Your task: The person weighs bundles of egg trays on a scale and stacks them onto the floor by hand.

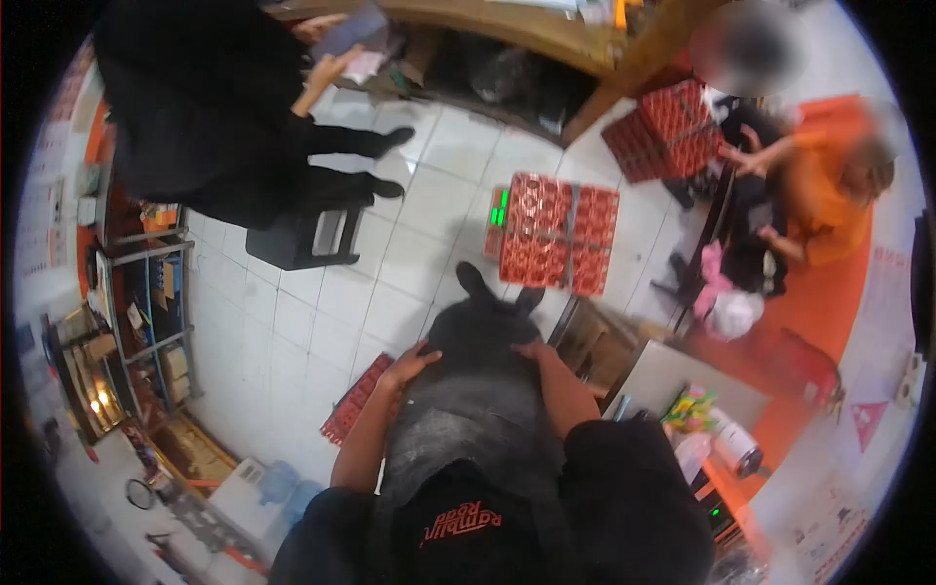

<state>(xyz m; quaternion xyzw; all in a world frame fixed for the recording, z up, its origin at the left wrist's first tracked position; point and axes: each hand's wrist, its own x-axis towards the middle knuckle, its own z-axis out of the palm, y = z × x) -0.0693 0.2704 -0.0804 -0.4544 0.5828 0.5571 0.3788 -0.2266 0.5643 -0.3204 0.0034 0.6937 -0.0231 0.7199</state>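
My left hand [413, 365] lies on the side of my dark apron [468, 380], fingers stretched out and holding nothing. On the opposite side, my right hand [527, 350] rests against the apron at my thigh, its fingers partly visible and apart, with nothing seen in it. Just beyond my shoes stands a strapped stack of red egg trays [560, 234]. Beside that stack a green lit display [499, 208] glows, apparently on a scale. Close to my left forearm is another red egg tray [359, 400], partly covered by my arm.
A person in black [205, 117] holds a flat dark object at the upper left, near a black stool [304, 239]. At right, a person in orange [824, 195] sits by more red trays [668, 132]. Shelving [146, 312] lines the left; a cardboard box [590, 346] stands right.
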